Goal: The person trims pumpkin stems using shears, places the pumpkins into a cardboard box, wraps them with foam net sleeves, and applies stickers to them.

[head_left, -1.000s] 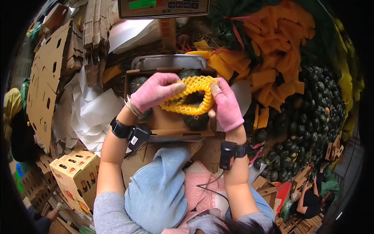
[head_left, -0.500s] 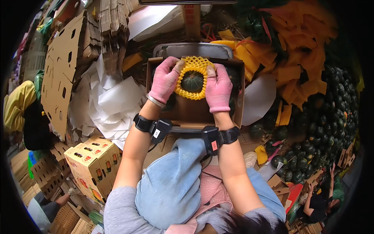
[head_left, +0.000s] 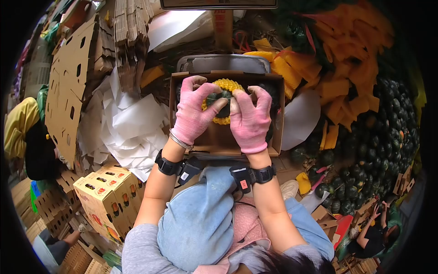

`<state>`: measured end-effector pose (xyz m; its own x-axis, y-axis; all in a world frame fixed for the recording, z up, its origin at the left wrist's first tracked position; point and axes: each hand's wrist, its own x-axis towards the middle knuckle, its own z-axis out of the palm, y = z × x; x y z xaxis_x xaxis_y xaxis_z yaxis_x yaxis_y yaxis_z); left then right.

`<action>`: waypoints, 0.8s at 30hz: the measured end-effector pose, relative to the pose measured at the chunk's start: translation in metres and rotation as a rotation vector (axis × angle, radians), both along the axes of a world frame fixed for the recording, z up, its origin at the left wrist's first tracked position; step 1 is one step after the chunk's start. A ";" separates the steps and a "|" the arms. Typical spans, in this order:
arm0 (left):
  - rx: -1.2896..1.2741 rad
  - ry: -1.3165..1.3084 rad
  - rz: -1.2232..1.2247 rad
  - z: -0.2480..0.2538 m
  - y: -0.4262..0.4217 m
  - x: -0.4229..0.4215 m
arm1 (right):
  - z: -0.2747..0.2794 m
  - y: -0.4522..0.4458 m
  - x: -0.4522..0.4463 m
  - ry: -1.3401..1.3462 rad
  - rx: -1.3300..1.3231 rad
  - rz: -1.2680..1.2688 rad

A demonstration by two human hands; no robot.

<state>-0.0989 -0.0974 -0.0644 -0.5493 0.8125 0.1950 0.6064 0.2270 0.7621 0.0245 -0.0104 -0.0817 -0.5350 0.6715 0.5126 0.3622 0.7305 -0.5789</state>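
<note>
A yellow foam net (head_left: 229,84) rings a dark green squash (head_left: 222,97) inside an open cardboard box (head_left: 279,121). On the left side of the net is my left hand (head_left: 195,109), in a pink glove, its thumb and index finger closed on the net, with the thumb tip over the squash. My right hand (head_left: 251,119), also gloved in pink, holds the net's right side with bent fingers. Both hands partly cover the net and squash. More dark squash (head_left: 268,92) show in the box to the right.
The box rests on a metal tray (head_left: 223,63) below a display unit (head_left: 219,4). White sheets (head_left: 132,121) and a printed carton (head_left: 107,196) lie left. Orange sheets (head_left: 349,55) and a squash pile (head_left: 383,137) stand right. Other people (head_left: 372,237) are at the edges.
The net has gone from being stretched between my hands above the box to lying around a squash lower in it. My hands have come closer together over it, and the view has shifted.
</note>
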 end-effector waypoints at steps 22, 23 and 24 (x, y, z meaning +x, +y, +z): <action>-0.491 -0.563 -0.476 0.011 -0.045 0.002 | 0.013 -0.030 0.072 -0.114 -1.359 -0.092; -0.434 -0.625 -0.464 -0.003 -0.049 0.001 | 0.008 -0.032 0.074 -0.054 -1.384 -0.089; -0.386 -0.691 -0.431 -0.007 -0.051 0.002 | 0.002 -0.034 0.075 0.007 -1.406 -0.087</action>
